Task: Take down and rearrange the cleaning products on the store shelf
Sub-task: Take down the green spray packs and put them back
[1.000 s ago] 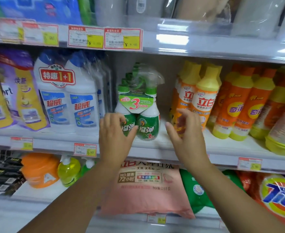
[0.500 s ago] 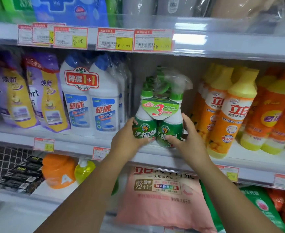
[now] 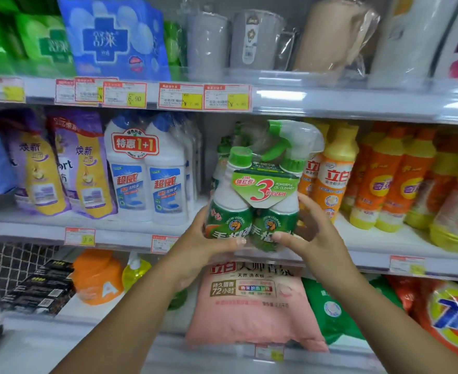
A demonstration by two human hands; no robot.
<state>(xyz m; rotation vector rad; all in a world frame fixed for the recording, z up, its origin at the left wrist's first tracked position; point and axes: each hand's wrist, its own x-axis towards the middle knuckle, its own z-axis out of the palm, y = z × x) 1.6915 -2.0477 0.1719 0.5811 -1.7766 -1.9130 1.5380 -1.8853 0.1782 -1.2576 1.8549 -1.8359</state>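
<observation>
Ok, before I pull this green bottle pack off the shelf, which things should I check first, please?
1. Left grip holds the pack low down, thumb on the front: ok.
2. Right grip holds the other side, low down: ok.
3. Pack is nearly upright: ok.
4. Spray trigger is clear of the upper shelf, and a gap shows: ok.
5. Pack is apart from the yellow bottles: they overlap in this view, cannot tell.
6. Pack base is free of the shelf edge: hidden by the hands, cannot tell.
</observation>
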